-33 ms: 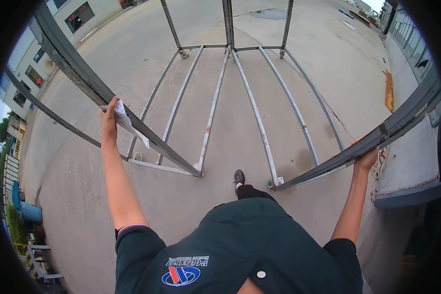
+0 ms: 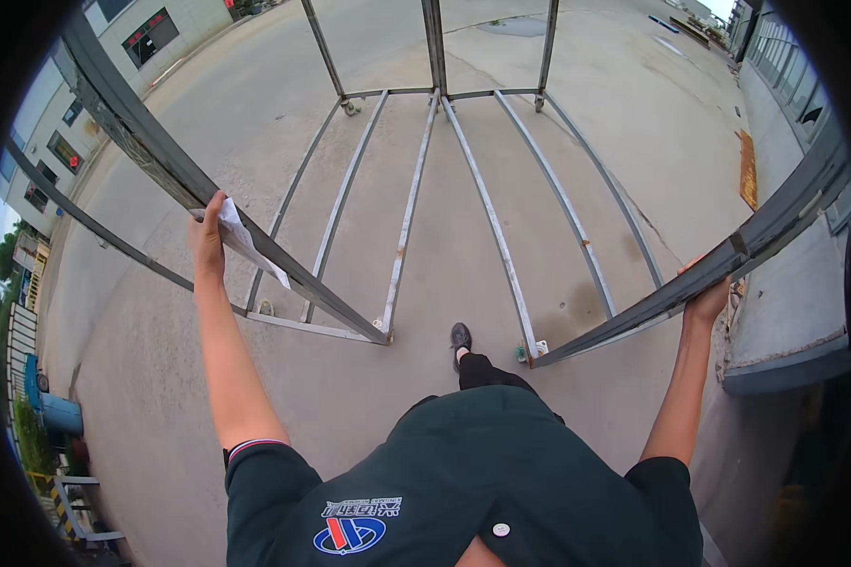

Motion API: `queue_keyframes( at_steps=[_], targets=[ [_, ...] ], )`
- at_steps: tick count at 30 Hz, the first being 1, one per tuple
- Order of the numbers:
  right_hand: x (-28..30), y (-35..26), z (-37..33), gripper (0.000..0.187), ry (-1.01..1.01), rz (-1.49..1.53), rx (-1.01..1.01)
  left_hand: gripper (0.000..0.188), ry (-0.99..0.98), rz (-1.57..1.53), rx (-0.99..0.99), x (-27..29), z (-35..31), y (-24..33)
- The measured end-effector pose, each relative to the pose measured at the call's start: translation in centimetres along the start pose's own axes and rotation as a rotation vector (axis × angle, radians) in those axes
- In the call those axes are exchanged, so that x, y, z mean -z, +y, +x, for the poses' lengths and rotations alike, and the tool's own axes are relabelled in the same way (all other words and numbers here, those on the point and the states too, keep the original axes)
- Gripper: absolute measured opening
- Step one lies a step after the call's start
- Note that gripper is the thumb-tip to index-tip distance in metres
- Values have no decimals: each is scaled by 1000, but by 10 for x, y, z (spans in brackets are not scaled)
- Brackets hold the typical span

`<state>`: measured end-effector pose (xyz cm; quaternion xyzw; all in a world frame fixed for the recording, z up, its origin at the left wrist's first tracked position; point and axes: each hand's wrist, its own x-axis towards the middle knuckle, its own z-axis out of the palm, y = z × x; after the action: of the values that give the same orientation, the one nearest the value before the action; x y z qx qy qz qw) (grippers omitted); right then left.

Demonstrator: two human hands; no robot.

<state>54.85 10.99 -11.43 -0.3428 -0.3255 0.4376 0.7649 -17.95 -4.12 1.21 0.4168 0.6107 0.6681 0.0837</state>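
Observation:
Two grey metal frame carts stand side by side before me, their bottom bars spreading apart toward me. My left hand (image 2: 207, 241) is closed round the upright post (image 2: 151, 123) of the left cart, with the thumb on top. A white sheet of paper (image 2: 248, 248) lies against that post, pinned under the thumb. On the other side, my right hand (image 2: 707, 300) grips the upright post (image 2: 624, 317) of the right cart from its outer side. Some of its fingers are hidden behind the post. Neither cart's top is in view.
Casters (image 2: 351, 109) carry the carts on concrete ground (image 2: 482, 283). My dark shoe (image 2: 460, 336) is between the near corners. At right stand a wall (image 2: 785, 326) and a rusty strip (image 2: 748, 170). A blue barrel (image 2: 61, 413) and striped barrier (image 2: 64, 506) are at left.
The carts sit very slightly further left in view. Both hands keep their hold on the posts.

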Motion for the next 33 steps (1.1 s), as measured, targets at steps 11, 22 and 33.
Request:
queue_keyframes(
  at_steps=[11,22,33],
  targets=[
    [-6,-4,-16,35,7,31,41,40,37,-43,-14,-2,3,4],
    [35,27,-39,37,275,-572,331,63,-31,3,-14,42,34,-52],
    [56,-47,-108,40,363,-369,145,59,-79,-82,41,45,6,-23]
  ],
)
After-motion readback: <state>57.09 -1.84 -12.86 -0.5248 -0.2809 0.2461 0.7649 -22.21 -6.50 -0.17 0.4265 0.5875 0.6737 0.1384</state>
